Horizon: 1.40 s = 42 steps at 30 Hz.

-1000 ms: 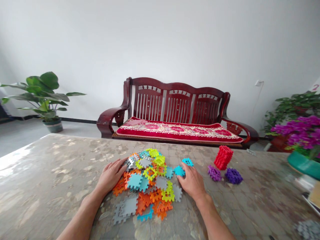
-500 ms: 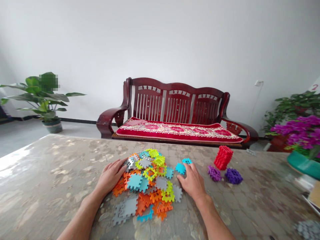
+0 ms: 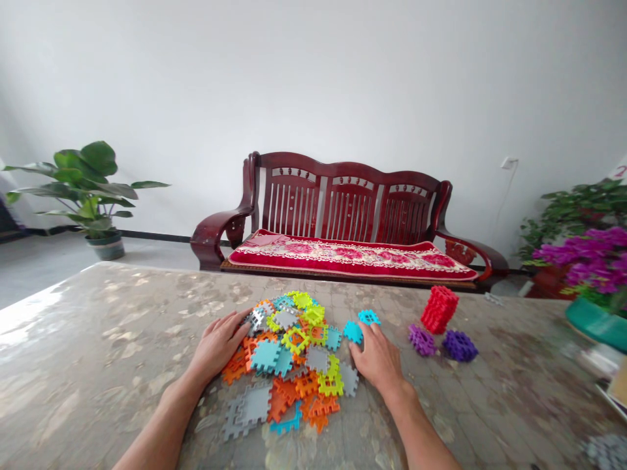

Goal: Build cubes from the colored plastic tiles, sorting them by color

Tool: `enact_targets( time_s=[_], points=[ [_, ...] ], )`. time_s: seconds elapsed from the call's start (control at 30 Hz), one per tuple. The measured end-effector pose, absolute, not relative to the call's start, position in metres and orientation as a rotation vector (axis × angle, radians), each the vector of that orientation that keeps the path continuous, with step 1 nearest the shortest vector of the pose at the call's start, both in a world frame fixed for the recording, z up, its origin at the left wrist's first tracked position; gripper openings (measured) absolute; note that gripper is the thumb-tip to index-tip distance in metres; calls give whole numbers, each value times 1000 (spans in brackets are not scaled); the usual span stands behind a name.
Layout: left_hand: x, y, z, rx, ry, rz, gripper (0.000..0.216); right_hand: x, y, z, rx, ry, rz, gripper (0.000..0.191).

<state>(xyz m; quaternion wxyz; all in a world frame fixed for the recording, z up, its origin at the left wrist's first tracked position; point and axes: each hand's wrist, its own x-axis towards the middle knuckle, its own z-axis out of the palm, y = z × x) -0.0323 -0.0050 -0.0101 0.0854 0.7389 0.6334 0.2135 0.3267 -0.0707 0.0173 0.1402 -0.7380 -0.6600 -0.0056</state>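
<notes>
A heap of interlocking plastic tiles in orange, grey, light blue and yellow-green lies between my hands. My left hand rests open at the heap's left edge, its fingertips touching the grey tiles there. On the other side, my right hand is low over the table with its thumb and fingers apart. Its fingertips are at a solid bright blue tile and a bright blue lattice tile. Whether they press on either one is hard to see.
Farther right stand a red stack of tiles, a light purple stack and a dark purple stack. Purple flowers in a teal pot are at the table's right. Behind the table is a wooden bench.
The fingers of my right hand have drawn back slightly, so more of the bright blue lattice tile shows. My left hand stays where it was. The view has shifted very slightly.
</notes>
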Motion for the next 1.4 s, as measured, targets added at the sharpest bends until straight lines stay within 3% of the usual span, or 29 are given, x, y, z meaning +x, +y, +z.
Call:
enact_targets(
  time_s=[0.2,0.37,0.83,1.4],
  points=[
    [-32,-5,-11,2208,1890,657,50,330,-70,17,-2150,-1884,36,32],
    [-34,-3,-14,2211,1879,666,49,330,-71,18,-2151,-1900,51,39],
    [-33,-4,-13,2212,1870,657,49,329,-71,17,-2078,-1870,6,25],
    [-34,-2,-14,2218,1887,642,50,329,-65,11,-1976,-1803,122,57]
  ],
)
